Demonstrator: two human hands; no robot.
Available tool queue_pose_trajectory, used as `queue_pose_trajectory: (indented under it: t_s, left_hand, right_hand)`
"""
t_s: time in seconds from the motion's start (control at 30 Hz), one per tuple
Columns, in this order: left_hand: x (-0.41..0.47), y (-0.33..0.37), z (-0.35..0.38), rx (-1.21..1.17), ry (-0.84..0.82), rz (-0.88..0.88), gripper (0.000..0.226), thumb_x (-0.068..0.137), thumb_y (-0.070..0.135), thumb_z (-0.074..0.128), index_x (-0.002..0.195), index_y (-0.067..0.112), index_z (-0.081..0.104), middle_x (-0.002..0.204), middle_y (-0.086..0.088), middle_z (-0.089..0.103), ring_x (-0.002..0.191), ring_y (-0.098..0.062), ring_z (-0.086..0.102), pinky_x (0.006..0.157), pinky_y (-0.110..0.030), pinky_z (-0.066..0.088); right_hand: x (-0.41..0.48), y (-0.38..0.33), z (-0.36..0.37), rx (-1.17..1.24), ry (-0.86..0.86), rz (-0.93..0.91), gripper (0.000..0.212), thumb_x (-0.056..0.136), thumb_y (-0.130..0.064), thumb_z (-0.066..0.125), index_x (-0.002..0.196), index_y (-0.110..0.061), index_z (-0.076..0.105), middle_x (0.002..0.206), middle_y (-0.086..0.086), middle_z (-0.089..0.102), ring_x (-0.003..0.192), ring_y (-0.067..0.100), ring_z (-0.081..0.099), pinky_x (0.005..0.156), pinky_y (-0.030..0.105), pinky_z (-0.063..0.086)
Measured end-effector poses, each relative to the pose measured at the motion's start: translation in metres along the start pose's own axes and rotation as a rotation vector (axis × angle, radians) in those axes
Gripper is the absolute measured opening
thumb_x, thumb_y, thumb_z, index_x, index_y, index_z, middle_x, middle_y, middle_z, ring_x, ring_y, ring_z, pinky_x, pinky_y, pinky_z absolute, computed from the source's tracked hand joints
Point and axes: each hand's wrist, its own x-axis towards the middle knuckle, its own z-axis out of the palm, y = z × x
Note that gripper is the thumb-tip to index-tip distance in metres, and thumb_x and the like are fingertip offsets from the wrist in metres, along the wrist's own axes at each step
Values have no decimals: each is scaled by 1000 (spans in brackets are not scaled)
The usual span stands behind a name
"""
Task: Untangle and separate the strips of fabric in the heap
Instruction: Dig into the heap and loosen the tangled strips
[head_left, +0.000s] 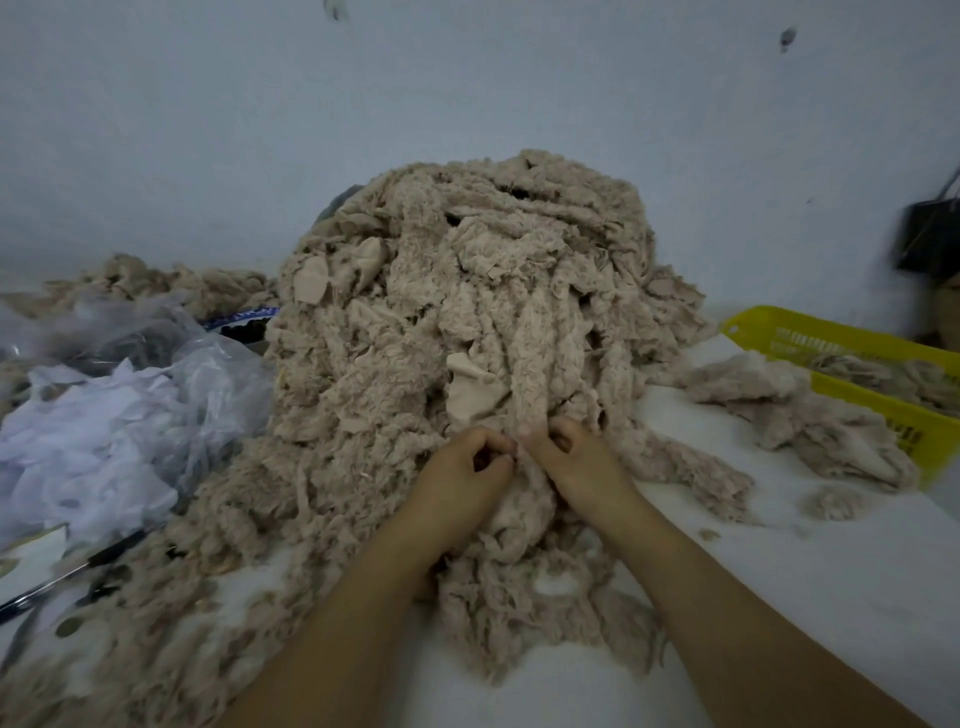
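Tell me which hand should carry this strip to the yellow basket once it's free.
Probably the right hand: it pinches the beige fabric strip and sits on the side of the yellow basket; the left hand, also pinching it, would have to cross over.

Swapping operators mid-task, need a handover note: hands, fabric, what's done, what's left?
Left hand, right hand: close together, both pinch the lower end of one long strip at the front of the heap.
Heap: tall and tangled, on the white table against the wall.
Done: probably the fabric in the yellow basket and the small pile beside it, on the right.
Left: free this strip. Nearly the whole heap remains.
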Motion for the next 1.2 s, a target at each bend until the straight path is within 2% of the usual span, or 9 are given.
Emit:
queue_pose_trajectory:
  t_s: [0.17, 0.27, 0.37, 0.57, 0.7, 0.83, 0.9, 1.0, 1.2]
  left_hand:
    - [0, 0, 0, -190, -2, -53, 18, 98, 21, 58, 89, 33, 67, 91, 10, 68, 68, 5, 61, 60, -13, 48]
    - [0, 8, -3, -387, 36, -91, 18, 100, 18, 56, 92, 25, 70, 94, 6, 71, 73, 3, 65, 64, -13, 49]
    - [-3, 13, -6, -485, 33, -138, 20, 100, 31, 57, 90, 24, 74, 87, 6, 74, 75, -3, 66, 66, -17, 52]
    - [-12, 17, -7, -284, -159, -12, 38, 77, 68, 61, 76, 31, 69, 66, 18, 62, 63, 2, 57, 58, -11, 45]
    - [-9, 15, -4, -250, -134, 15, 26, 93, 41, 65, 71, 26, 66, 67, 12, 62, 65, -4, 57, 64, -21, 49]
    - [-7, 18, -9, -479, -5, -82, 29, 98, 33, 58, 71, 28, 67, 74, 3, 67, 69, -11, 59, 66, -27, 47]
    - [-7, 18, -10, -566, 3, -105, 27, 99, 30, 58, 74, 26, 68, 77, -1, 68, 72, -14, 61, 67, -30, 49]
    - [-7, 17, -13, -602, 77, -81, 25, 101, 30, 55, 82, 19, 67, 80, -4, 69, 74, -16, 63, 68, -29, 52]
    - [-8, 20, -11, -642, 41, -169, 28, 97, 38, 59, 92, 14, 71, 100, -15, 74, 87, -25, 69, 81, -40, 56]
  right_hand:
    - [-3, -6, -2, 76, 26, -22, 22, 95, -32, 53, 88, -11, 56, 77, 12, 55, 65, 10, 49, 55, 21, 38]
    - [-7, -16, -6, 483, 108, 119, 23, 90, -29, 51, 91, -16, 69, 86, 13, 68, 78, 15, 63, 72, 38, 54]
    - [-11, -21, -5, 894, -59, 190, 25, 84, -23, 54, 81, -13, 77, 80, 9, 74, 77, 20, 71, 71, 37, 56]
    - [-8, -19, -8, 946, 27, 129, 19, 87, -8, 54, 72, -18, 61, 75, 8, 65, 70, 19, 66, 60, 31, 57]
    - [-4, -16, -12, 934, 49, 130, 10, 92, -19, 60, 86, -12, 63, 82, 10, 69, 73, 19, 69, 61, 32, 57]
    - [-10, -13, 0, 574, -87, 3, 43, 85, -56, 64, 114, -24, 67, 105, -7, 74, 97, 9, 69, 80, 26, 56]
    - [-14, -13, 7, 367, -163, -28, 32, 85, -57, 63, 110, -36, 64, 101, -20, 72, 93, -5, 66, 77, 16, 54]
    - [-12, -15, 7, 240, -73, 16, 21, 92, -40, 60, 110, -30, 64, 105, -11, 70, 95, 6, 66, 85, 30, 56]
    - [-6, -17, -4, 763, 16, 204, 23, 99, -23, 49, 115, -13, 63, 106, 3, 69, 91, 15, 67, 71, 30, 53]
